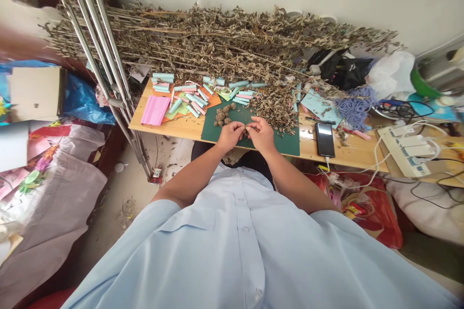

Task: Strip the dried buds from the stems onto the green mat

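Note:
My left hand (231, 135) and my right hand (260, 133) meet at the near edge of a green cutting mat (213, 131). The fingers of both are pinched together, fingertips almost touching. Whatever lies between them is too small to make out. Just beyond my left hand sits a small cluster of brown, rolled balls of dried plant (222, 115). A loose heap of dried leaves (277, 108) covers the right part of the mat, beside my right hand. Blue and pink paper rolls (197, 101) lie on the table past the mat.
Long bundles of dried stalks (203, 34) stretch along the wall. A pink paper stack (155, 110) lies left, a phone (325, 139) on a cable right, near a power strip (404, 149). Metal crutches (108, 58) lean at the table's left end. Purple yarn (357, 108) lies farther right.

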`<state>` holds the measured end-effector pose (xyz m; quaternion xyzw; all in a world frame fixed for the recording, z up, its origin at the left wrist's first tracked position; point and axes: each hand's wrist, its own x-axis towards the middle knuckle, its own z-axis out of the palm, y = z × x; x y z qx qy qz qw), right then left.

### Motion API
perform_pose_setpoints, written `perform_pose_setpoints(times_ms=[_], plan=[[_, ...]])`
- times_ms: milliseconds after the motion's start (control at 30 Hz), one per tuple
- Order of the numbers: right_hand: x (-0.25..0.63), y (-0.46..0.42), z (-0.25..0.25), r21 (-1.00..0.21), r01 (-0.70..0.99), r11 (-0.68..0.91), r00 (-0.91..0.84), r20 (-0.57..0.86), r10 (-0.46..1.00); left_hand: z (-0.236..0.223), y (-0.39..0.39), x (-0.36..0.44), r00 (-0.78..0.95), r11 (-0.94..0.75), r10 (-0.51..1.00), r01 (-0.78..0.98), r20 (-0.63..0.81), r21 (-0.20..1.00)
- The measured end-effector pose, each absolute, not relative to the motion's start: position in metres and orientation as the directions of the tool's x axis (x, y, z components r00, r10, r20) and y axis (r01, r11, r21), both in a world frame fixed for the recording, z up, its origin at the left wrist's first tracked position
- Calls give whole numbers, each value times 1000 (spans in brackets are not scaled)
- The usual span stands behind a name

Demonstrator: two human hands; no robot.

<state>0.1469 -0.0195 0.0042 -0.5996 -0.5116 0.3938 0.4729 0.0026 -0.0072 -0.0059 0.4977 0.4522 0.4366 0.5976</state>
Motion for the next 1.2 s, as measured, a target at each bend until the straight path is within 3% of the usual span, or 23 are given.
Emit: perform_pose_setpoints(times_ms=[500,800,1200], plan=[[155,-15,-2,-953,304,9,138,54,989,-11,-7,3,219,101,972,-59,-85,993],[154,-16,2,-965,260,-47,133,-13,991,-11,-5,7,179,190,972,-203,-154,961],[149,-22,3,-949,313,19,8,23,1000,-7,-7,2,232,132,968,-129,-99,983]])
